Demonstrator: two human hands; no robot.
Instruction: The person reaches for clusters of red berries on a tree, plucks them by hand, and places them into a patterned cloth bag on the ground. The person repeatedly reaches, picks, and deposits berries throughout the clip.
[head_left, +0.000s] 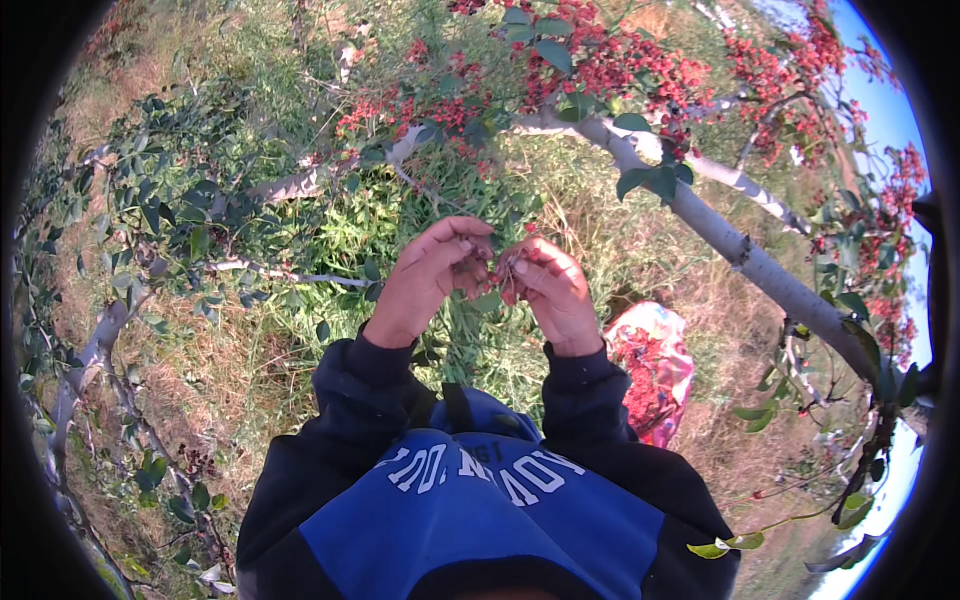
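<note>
Both of my hands are raised in front of my chest, close together. My right hand (553, 281) pinches a small sprig of red berries (508, 276), its thin stems showing between thumb and fingers. Just to its left is my left hand (427, 274), with curled fingers turned towards the sprig. Shadow and blur hide whether anything lies in those left fingertips. Beyond my hands, dense clusters of red berries (622, 67), like Sichuan pepper, hang on pale branches. Below my right forearm is a pinkish plastic bag (679, 352) with picked red berries (637, 375) inside.
A thick grey branch (772, 277) slants down on the right. On the left, leafy branches (172, 202) and a pale forked limb (97, 345) spread out. A thin bare branch (300, 277) points towards my left wrist. Grass and weeds (247, 360) cover the ground.
</note>
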